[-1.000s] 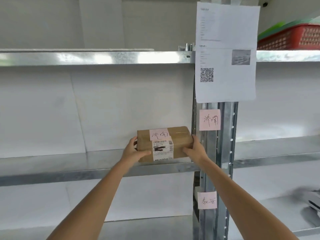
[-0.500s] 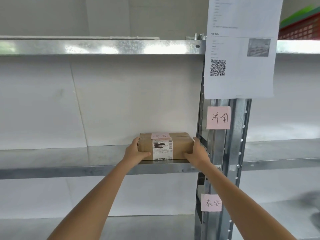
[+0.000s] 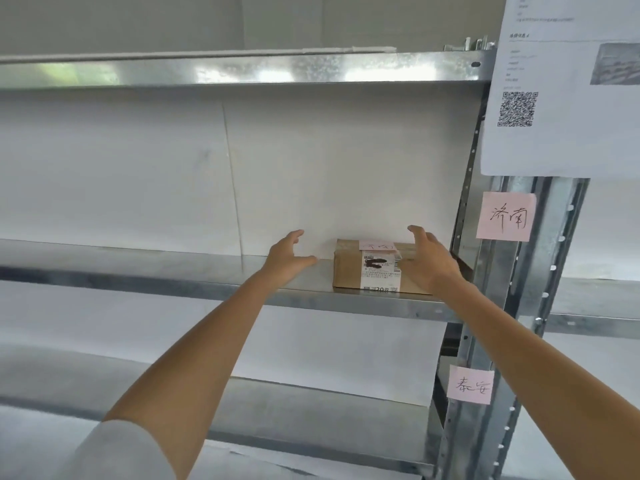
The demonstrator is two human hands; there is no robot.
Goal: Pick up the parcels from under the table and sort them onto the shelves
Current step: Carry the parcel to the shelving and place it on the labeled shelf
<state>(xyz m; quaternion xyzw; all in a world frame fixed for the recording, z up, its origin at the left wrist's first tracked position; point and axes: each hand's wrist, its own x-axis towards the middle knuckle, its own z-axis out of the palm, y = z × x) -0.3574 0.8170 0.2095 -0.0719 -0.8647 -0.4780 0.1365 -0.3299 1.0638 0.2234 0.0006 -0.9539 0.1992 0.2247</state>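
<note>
The brown cardboard parcel (image 3: 349,268) sits on the middle metal shelf (image 3: 173,271), at its right end, close to the grey upright post (image 3: 540,271) of the rack. It lies flat, with a white shipping label (image 3: 380,274) wrapped over its front face and a small pink note (image 3: 377,246) stuck on its top.

My left hand (image 3: 285,256) is off the parcel, out to its left over the bare shelf, fingers spread and loose, holding nothing. A clear gap of shelf shows between my thumb and the box's left side. My right hand (image 3: 431,261) is open too, fingers curved, in front of the parcel's right part and covering it from my view; I cannot tell whether my palm touches the cardboard or hangs just clear of it. It does not close around anything.

On the post, level with this shelf, a pink sticky note (image 3: 505,216) carries handwritten characters, and a second pink note (image 3: 470,385) is stuck lower down, by the shelf below. Above them hangs a white printed sheet (image 3: 568,133) with a QR code. My left sleeve (image 3: 121,452) shows pale at the bottom edge.
</note>
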